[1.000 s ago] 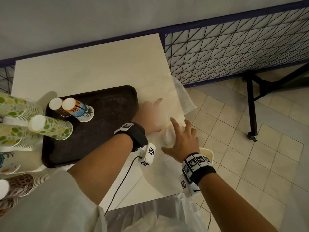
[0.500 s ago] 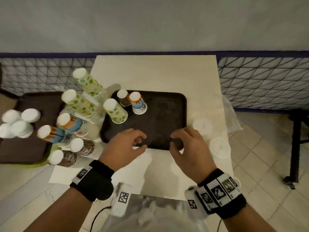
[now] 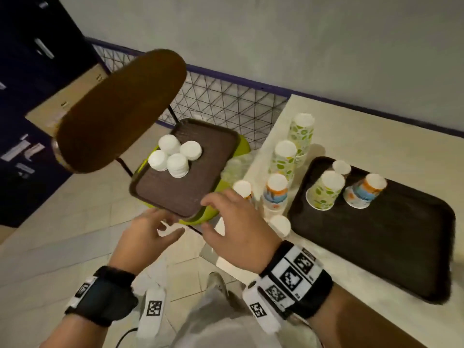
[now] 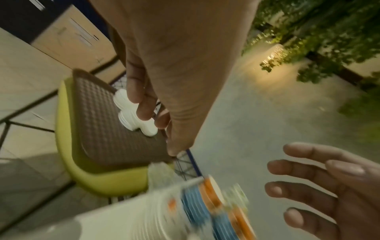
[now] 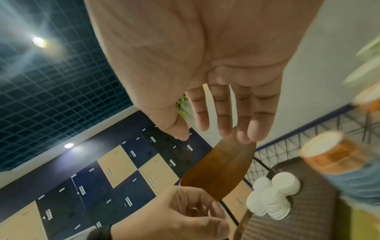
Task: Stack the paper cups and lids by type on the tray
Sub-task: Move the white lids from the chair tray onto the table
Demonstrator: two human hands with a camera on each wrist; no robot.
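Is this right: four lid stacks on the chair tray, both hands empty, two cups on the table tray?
Not quite. The table tray holds three upturned cups, not two, as the head view shows. The rest stands: four lid stacks on the chair tray, and the left hand and right hand are empty.

Four stacks of white lids (image 3: pixel 175 156) stood clustered on a brown tray (image 3: pixel 185 194) on the green chair seat. Three upside-down paper cups (image 3: pixel 324 189) sat on another brown tray (image 3: pixel 376 247) on the counter; taller cup stacks (image 3: pixel 283 162) stood beside it.
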